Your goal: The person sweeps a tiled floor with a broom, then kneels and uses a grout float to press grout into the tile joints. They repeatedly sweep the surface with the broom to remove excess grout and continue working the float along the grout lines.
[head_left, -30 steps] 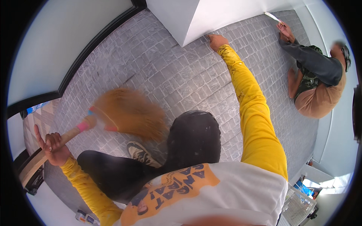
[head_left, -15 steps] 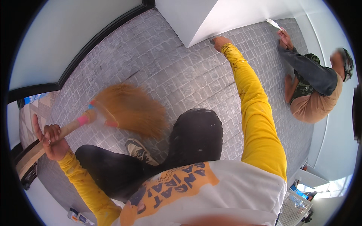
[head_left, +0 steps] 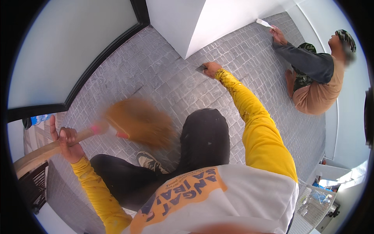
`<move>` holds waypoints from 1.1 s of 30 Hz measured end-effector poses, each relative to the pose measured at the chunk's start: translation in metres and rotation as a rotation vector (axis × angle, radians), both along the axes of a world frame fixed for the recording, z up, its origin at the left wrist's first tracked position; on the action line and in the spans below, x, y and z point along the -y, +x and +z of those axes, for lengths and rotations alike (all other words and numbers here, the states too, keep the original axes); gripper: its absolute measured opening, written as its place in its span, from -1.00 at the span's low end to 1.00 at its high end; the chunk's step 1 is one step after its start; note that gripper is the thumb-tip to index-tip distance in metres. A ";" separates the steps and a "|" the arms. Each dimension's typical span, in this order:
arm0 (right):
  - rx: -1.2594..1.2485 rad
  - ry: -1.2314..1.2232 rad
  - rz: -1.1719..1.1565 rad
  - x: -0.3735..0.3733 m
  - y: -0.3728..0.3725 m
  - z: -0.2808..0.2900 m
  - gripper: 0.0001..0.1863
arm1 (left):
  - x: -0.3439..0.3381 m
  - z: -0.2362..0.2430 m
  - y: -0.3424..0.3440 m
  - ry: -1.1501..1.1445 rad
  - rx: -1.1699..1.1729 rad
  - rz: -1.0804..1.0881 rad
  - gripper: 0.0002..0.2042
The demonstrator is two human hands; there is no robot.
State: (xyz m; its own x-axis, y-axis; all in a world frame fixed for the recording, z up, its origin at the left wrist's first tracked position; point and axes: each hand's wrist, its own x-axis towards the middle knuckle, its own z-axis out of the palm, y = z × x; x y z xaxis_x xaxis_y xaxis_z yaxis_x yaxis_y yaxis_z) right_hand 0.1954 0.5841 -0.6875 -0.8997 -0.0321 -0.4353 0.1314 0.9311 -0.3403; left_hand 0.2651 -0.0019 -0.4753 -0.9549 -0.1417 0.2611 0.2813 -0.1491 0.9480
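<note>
My left hand (head_left: 71, 147) is closed around the pale wooden handle of a broom (head_left: 140, 123), with the index finger stretched out along it. The broom's brown bristle head, smeared by motion, is low over the grey floor in front of my bent knees. A flat metal scraper blade (head_left: 201, 69) pokes out of my right hand (head_left: 212, 70), whose fingers are wrapped around it. That arm reaches far forward, and the hand is a short way from the white wall corner, low over the floor. The scraper's grip is hidden in the fist.
The grey block-patterned floor (head_left: 163, 82) runs up to a white wall corner (head_left: 191, 43). A black-framed panel (head_left: 87, 84) stands at left. At right a co-worker (head_left: 317, 84) sits on the floor, holding a white-headed brush (head_left: 264, 23) near the wall. A perforated white panel (head_left: 314, 206) is at lower right.
My right hand has drawn back from the wall base, and the scraper blade now shows. The broom head is blurred by movement in both frames. The whole view has shifted slightly.
</note>
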 end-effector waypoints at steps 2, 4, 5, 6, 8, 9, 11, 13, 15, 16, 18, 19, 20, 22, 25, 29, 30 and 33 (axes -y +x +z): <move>-0.042 -0.340 -0.113 0.028 0.026 0.031 -0.62 | -0.017 0.004 -0.006 0.011 -0.004 -0.099 -0.27; -0.036 -0.638 -0.054 0.067 0.044 0.086 -0.66 | -0.039 0.013 -0.020 0.007 -0.036 -0.276 -0.10; -0.031 -0.856 0.061 0.089 0.051 0.122 -0.66 | -0.050 0.020 -0.028 0.025 -0.034 -0.247 -0.03; -0.073 -0.969 0.232 0.110 0.061 0.161 -0.65 | -0.063 0.026 -0.035 0.018 -0.067 -0.286 0.04; -0.286 -0.988 0.594 0.159 0.075 0.239 -0.54 | -0.085 0.038 -0.043 0.037 -0.098 -0.406 0.20; -0.259 -0.899 0.639 0.182 0.087 0.274 -0.61 | -0.096 0.040 -0.044 0.063 -0.076 -0.447 0.17; -0.720 -0.822 0.715 0.227 0.099 0.323 -0.63 | -0.110 0.039 -0.041 0.183 -0.069 -0.530 0.11; -1.062 -0.711 0.762 0.258 0.088 0.350 -0.67 | -0.115 0.029 -0.032 0.420 -0.030 -0.497 -0.05; -1.239 -0.456 0.666 0.274 0.082 0.358 -0.69 | -0.110 0.017 -0.028 0.695 -0.029 -0.616 -0.23; -1.265 -0.323 0.624 0.278 0.082 0.357 -0.70 | -0.107 0.011 -0.030 0.943 -0.036 -0.861 -0.33; -1.414 -0.005 0.673 0.285 0.087 0.354 -0.74 | -0.096 0.002 -0.035 -0.054 -0.178 -0.511 -0.44; -1.326 0.189 0.721 0.287 0.092 0.354 -0.75 | -0.092 -0.001 -0.038 -0.284 -0.141 -0.427 -0.48; -1.356 0.240 0.719 0.289 0.098 0.354 -0.76 | -0.089 -0.002 -0.041 -0.367 -0.142 -0.433 -0.52; -1.111 0.404 0.843 0.291 0.107 0.360 -0.75 | -0.091 -0.003 -0.042 -0.016 0.014 -0.605 -0.55; -1.327 0.798 0.908 0.280 0.112 0.371 -0.75 | -0.102 -0.002 -0.035 0.574 0.251 -0.807 -0.55; -0.831 0.945 0.920 0.266 0.118 0.374 -0.90 | -0.103 0.005 -0.043 0.466 0.175 -1.109 -0.65; -0.514 1.014 0.824 0.260 0.117 0.368 -0.88 | -0.100 0.007 -0.052 0.446 0.193 -1.152 -0.68; -0.059 0.839 0.798 0.249 0.106 0.345 -0.73 | -0.076 0.016 -0.103 0.493 0.171 -1.127 -0.72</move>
